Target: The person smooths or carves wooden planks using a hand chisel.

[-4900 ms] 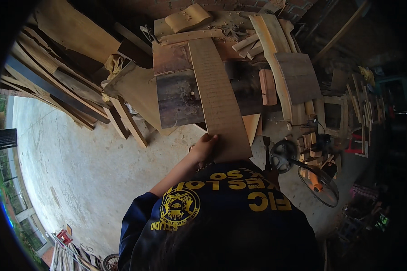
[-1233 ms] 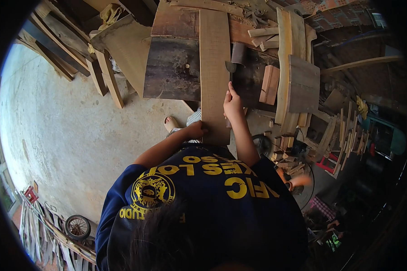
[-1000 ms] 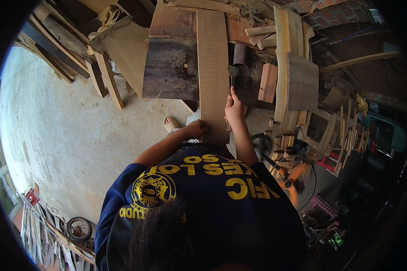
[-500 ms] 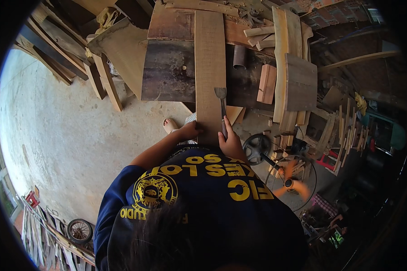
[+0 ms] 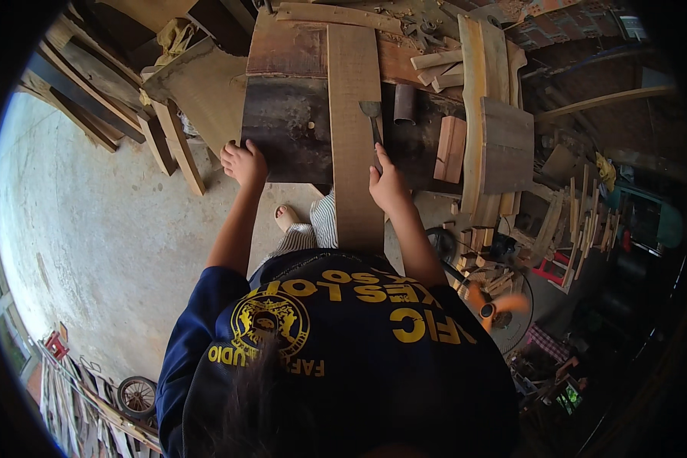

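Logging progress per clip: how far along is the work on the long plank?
Done: the long plank lies lengthwise across the dark workbench. In hand: the right hand grips a chisel-like tool beside it; the left hand rests on the bench. No cuts visible yet.

left hand (image 5: 243, 162): arm outstretched, fingers curled, palm down | right hand (image 5: 388, 183): arm outstretched, fingers closed

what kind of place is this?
Most likely a small woodworking shop, open at one side. A long plank lies across a dark, worn workbench, the right hand grips a chisel, and boards and offcuts are stacked all around the concrete floor.
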### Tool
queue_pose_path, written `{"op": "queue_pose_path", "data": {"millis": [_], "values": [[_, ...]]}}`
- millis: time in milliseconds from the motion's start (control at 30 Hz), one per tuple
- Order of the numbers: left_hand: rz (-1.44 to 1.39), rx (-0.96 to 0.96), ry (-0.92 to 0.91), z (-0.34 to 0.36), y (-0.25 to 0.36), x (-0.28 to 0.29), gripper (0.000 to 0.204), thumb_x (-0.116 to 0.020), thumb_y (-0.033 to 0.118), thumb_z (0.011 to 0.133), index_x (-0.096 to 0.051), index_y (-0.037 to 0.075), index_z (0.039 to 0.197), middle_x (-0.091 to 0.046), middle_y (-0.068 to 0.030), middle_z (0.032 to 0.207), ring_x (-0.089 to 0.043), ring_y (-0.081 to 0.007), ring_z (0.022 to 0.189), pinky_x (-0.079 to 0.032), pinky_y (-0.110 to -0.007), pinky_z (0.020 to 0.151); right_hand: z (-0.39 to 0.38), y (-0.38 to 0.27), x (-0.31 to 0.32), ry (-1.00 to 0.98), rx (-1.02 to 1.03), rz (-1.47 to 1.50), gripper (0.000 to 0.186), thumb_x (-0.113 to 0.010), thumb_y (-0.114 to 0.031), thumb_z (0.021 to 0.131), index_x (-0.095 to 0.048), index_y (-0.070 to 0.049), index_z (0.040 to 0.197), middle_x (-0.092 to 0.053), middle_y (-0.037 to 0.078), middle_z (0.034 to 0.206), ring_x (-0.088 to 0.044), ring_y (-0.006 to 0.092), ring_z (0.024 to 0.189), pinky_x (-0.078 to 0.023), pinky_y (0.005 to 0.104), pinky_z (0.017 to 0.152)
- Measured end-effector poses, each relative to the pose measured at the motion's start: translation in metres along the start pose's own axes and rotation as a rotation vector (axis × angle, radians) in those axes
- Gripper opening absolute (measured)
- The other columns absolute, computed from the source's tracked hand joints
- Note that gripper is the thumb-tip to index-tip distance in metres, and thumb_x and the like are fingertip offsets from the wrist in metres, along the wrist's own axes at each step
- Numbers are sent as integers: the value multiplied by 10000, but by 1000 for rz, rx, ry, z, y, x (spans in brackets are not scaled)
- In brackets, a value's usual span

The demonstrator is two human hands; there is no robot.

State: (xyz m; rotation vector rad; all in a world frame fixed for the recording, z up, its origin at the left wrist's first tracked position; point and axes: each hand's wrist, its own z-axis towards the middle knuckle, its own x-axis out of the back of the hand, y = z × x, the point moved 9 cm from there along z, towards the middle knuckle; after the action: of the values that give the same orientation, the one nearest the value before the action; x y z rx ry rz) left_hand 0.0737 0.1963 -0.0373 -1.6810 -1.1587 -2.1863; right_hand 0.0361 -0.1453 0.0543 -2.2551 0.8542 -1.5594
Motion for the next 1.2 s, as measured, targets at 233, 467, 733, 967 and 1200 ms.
{"op": "queue_pose_path", "data": {"millis": [233,467,733,967,1200], "values": [[163,-153,-142,10,19,-15,385,-388,353,927,-503,51,1137,-535,-131,1204,-458,-303,1175,-373,-438,947,119,-34,36,-39,-142,38,524,-460,-176,889,-352,-170,1402,-633,237,1033,-655,353,771,-532,416,706],[167,-107,-228,10,26,-13,357,-382,337,925,-524,71,1116,-555,-116,1185,-473,-287,1162,-382,-442,933,124,-19,28,5,-162,20,496,-453,-182,888,-389,-154,1378,-636,235,1025,-655,350,791,-535,419,714],[151,-65,-274,13,19,-19,332,-370,345,930,-519,75,1054,-613,-130,1059,-556,-312,1037,-442,-439,843,42,-20,10,65,-138,43,435,-453,-245,926,-420,-176,1354,-623,260,1001,-596,413,947,-506,459,799],[137,-22,-334,13,24,-18,331,-356,358,937,-500,72,1017,-628,-161,994,-605,-352,925,-488,-452,756,130,-22,30,167,-41,29,409,-463,-255,914,-486,-152,1310,-622,245,1036,-617,396,914,-525,448,740],[106,-3,-327,11,20,-16,322,-359,362,933,-500,86,1023,-629,-161,995,-608,-355,913,-493,-462,742,180,-65,53,7,-203,98,455,-434,-222,924,-411,-173,1376,-652,130,741,-560,200,437,-468,335,419]]}}
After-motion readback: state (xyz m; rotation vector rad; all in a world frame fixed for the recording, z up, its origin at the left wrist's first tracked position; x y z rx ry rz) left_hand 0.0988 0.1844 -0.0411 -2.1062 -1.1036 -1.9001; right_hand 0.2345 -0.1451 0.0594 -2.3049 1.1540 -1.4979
